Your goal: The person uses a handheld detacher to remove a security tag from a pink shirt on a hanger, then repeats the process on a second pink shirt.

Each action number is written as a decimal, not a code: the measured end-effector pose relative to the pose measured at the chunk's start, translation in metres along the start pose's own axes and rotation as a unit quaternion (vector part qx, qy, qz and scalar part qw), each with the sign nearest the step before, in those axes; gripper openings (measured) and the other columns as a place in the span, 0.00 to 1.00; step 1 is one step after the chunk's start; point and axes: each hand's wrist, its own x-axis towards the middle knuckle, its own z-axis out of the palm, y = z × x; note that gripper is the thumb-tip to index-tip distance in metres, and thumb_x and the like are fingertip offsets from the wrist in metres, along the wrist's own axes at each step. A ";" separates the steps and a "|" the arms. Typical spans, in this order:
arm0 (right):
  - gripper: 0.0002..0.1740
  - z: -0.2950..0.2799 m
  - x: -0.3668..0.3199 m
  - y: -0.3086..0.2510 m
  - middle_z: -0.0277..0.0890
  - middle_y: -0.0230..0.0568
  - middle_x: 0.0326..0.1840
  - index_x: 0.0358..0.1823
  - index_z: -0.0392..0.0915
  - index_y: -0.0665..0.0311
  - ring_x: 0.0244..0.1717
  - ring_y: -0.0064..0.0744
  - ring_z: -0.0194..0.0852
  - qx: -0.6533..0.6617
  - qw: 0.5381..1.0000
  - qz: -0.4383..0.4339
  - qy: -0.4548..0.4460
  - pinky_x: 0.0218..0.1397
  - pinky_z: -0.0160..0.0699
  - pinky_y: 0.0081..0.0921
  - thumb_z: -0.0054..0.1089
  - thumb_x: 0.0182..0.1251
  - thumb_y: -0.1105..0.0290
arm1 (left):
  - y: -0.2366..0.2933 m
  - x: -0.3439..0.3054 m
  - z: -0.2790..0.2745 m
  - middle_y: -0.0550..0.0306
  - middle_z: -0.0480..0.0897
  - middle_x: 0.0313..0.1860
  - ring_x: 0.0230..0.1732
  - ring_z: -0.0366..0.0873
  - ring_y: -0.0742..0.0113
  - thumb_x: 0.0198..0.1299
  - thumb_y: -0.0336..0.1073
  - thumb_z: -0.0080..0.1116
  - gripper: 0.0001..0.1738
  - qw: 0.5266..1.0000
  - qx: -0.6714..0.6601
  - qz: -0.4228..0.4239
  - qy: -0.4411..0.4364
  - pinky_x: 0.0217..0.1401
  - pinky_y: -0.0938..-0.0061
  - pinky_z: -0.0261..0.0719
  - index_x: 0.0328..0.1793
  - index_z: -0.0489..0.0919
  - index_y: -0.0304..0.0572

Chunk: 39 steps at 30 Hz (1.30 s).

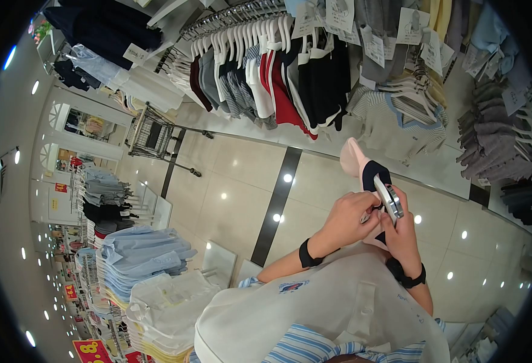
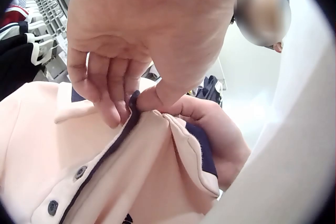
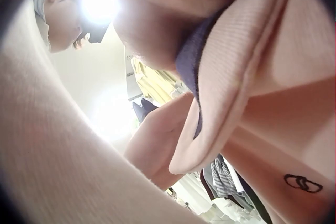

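A pink polo shirt [image 1: 352,158] with navy trim is held up in front of the body. My left hand [image 2: 147,29] pinches the navy-edged front opening [image 2: 118,142] between thumb and fingertips, above two dark buttons [image 2: 80,172]. Behind the collar, my right hand [image 2: 218,134] grips the cloth from the other side. The head view shows the left hand [image 1: 346,221] and right hand [image 1: 402,233] close together, with a shiny silvery object [image 1: 389,198] at the right fingers, not clearly identifiable. The pink collar [image 3: 231,56] partly covers my right hand [image 3: 157,24] in the right wrist view.
Clothes on white hangers [image 1: 269,78] line the rack ahead. Light blue shirts [image 1: 142,254] and white shirts [image 1: 169,296] hang at the left. A wheeled cart [image 1: 151,136] stands on the tiled floor [image 1: 217,181]; a white garment [image 1: 320,302] hangs over the front of the body.
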 end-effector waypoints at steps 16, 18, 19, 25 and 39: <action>0.31 0.000 0.001 -0.004 0.88 0.52 0.42 0.77 0.60 0.60 0.39 0.45 0.88 -0.002 1.000 0.013 -0.005 0.46 0.80 0.30 0.50 0.74 0.78 | -0.005 -0.001 0.003 0.55 0.85 0.32 0.33 0.83 0.54 0.52 0.30 0.71 0.11 1.000 -0.008 -0.002 0.022 0.42 0.66 0.79 0.40 0.82 0.39; 0.31 0.001 0.001 -0.004 0.88 0.52 0.42 0.77 0.60 0.60 0.39 0.46 0.88 -0.005 1.000 0.003 -0.003 0.46 0.80 0.30 0.50 0.74 0.78 | -0.005 -0.001 0.003 0.55 0.85 0.32 0.33 0.83 0.54 0.52 0.29 0.70 0.11 1.000 -0.010 -0.001 0.021 0.42 0.65 0.79 0.40 0.82 0.39; 0.31 0.001 0.001 -0.004 0.88 0.52 0.43 0.77 0.60 0.60 0.39 0.46 0.88 -0.008 1.000 -0.007 -0.001 0.46 0.80 0.31 0.49 0.74 0.78 | -0.005 -0.001 0.003 0.55 0.85 0.32 0.33 0.83 0.54 0.52 0.29 0.70 0.10 1.000 -0.012 -0.001 0.021 0.42 0.65 0.79 0.41 0.82 0.39; 0.31 0.002 0.000 0.000 0.88 0.51 0.43 0.78 0.59 0.61 0.39 0.43 0.88 -0.006 1.000 -0.021 0.003 0.47 0.79 0.30 0.50 0.73 0.78 | -0.003 -0.001 -0.001 0.56 0.85 0.32 0.33 0.83 0.54 0.51 0.28 0.69 0.11 1.000 0.002 0.006 0.015 0.41 0.65 0.79 0.41 0.82 0.40; 0.32 -0.001 0.000 0.008 0.79 0.44 0.31 0.77 0.61 0.60 0.30 0.33 0.77 -0.001 1.000 -0.010 0.011 0.39 0.73 0.27 0.49 0.72 0.80 | -0.002 0.001 -0.009 0.54 0.86 0.33 0.33 0.84 0.51 0.54 0.29 0.66 0.10 0.998 0.010 0.036 -0.041 0.42 0.62 0.80 0.44 0.83 0.39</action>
